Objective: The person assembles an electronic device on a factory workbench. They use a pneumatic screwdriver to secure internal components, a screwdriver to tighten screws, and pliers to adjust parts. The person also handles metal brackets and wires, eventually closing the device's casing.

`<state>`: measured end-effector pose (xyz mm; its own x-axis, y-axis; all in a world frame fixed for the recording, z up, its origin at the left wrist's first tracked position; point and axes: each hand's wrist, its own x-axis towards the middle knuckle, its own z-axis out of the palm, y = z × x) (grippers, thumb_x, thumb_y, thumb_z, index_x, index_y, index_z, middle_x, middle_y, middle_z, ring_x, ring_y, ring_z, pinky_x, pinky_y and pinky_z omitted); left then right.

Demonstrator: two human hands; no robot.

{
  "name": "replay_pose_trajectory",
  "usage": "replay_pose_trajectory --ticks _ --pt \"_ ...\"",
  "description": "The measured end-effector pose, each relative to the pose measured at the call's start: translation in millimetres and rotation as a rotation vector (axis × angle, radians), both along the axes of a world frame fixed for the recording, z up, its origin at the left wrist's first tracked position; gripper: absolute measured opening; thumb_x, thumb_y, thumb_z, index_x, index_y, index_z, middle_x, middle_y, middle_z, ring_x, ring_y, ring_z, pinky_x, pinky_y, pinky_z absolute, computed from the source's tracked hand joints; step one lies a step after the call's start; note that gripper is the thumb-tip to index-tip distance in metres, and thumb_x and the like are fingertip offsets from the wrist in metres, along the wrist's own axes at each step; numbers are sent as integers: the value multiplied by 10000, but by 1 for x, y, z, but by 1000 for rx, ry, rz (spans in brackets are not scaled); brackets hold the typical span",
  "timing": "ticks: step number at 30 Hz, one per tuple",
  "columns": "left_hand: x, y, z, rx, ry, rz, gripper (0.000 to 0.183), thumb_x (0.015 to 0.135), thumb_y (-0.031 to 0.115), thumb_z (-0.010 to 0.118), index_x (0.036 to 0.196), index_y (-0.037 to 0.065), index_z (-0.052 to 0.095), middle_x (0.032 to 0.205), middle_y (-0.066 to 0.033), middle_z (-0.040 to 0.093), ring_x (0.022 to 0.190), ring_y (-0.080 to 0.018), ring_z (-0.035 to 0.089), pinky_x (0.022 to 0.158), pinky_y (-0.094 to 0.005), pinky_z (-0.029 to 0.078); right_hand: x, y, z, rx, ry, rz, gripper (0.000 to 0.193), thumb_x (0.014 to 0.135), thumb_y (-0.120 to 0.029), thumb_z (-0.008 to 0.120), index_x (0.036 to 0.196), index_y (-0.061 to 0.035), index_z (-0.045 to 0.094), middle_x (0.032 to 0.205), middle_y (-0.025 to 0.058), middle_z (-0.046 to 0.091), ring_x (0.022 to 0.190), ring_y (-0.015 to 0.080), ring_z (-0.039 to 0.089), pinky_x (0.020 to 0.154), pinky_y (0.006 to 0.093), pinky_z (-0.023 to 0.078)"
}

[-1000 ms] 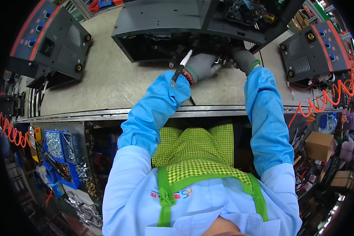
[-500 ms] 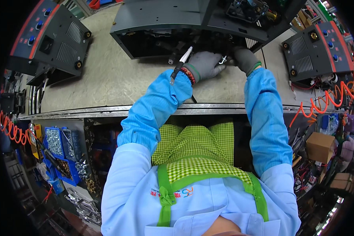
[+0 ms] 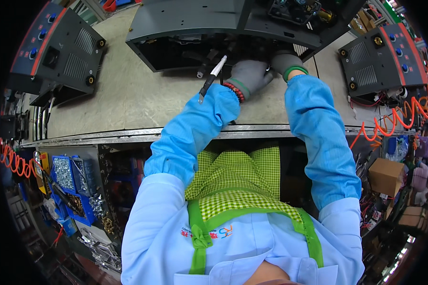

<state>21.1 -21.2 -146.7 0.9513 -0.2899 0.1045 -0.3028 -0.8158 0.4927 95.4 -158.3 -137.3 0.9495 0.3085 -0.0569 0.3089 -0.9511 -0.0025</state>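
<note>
A dark grey metal machine housing [image 3: 185, 21] lies across the bench with its open side facing me. In a grey glove, my left hand [image 3: 248, 78] is at the lower edge of this opening, its visible fingers curled and the tips out of sight. My gloved right hand [image 3: 287, 65] reaches into the opening just beside it, its fingers hidden inside. Whatever the two hands touch there is too dark to make out. A black cable with a white sleeve and a metal lug [image 3: 213, 78] sticks out over my left wrist. Further dark cable ends [image 3: 200, 71] hang near it.
Finished-looking grey machines with blue knobs stand on the left [image 3: 64, 52] and right [image 3: 383, 57] of the metal bench [image 3: 95, 114]. Orange coiled hoses [image 3: 404, 118] hang at both sides. Below left are blue bins [image 3: 64, 171] of small hardware; a cardboard box [image 3: 386, 176] sits below right.
My right hand has moved left and deeper into the housing. A small shiny piece seen between the hands is now hidden. My left hand has turned slightly, and the housing appears shifted a little left.
</note>
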Motion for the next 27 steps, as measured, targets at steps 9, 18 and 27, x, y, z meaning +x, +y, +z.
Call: replay_pose_trajectory --ticks 9,18,27 --pt "24 -21 -23 -132 -125 100 356 820 378 565 914 63 701 890 -181 675 816 -347 648 714 -472 506 -71 -10 63 403 71 73 355 899 -306 526 1076 -18 636 937 170 658 818 297 632 714 388 506" --pt "67 -57 -54 -245 77 -4 386 845 358 501 1005 46 664 901 -187 670 794 -363 641 735 -457 501 -115 -106 37 852 269 -388 447 923 -327 557 1260 -34 559 982 55 633 746 109 608 627 243 485" --pt "65 -70 -45 -213 77 -46 317 850 332 542 905 63 701 853 -190 668 779 -361 643 698 -449 504 -75 -106 -9 846 21 -169 597 850 -266 607 1363 -18 430 1239 211 571 1071 301 613 905 359 477"
